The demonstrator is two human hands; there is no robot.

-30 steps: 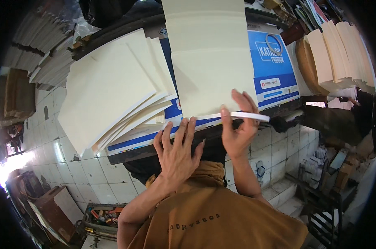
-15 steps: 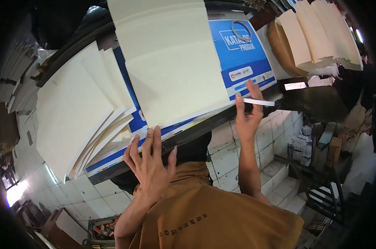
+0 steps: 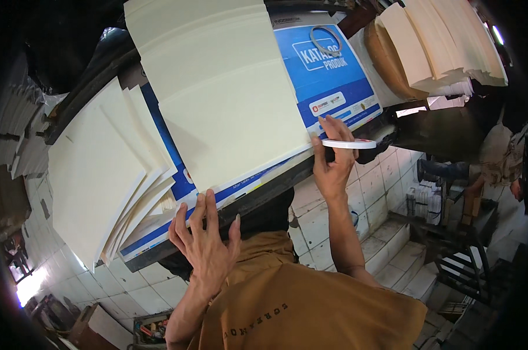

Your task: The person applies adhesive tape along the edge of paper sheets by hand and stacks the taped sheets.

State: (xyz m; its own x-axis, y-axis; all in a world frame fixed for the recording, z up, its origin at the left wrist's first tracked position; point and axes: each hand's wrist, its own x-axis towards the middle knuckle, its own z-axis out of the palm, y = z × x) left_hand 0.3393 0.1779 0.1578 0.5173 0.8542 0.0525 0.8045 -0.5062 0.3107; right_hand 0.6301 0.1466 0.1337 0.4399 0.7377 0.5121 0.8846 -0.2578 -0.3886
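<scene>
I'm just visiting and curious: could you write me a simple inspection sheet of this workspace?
Surface: dark-edged table, with a blue-and-white printed sheet on it.
Job's things: overlapping cream sheets in the middle; fanned cream pile at left; white ring-shaped roll.
Clutter: loose grey ring on the printed sheet.
Grippers: bare hands; left hand open, fingertips at the printed sheet's front edge; right hand holding the white roll.
Cables: nothing seen.
Surroundings: pale paper stacks at right, tiled floor, tiled steps lower right; outer rim too dark to inspect.
</scene>
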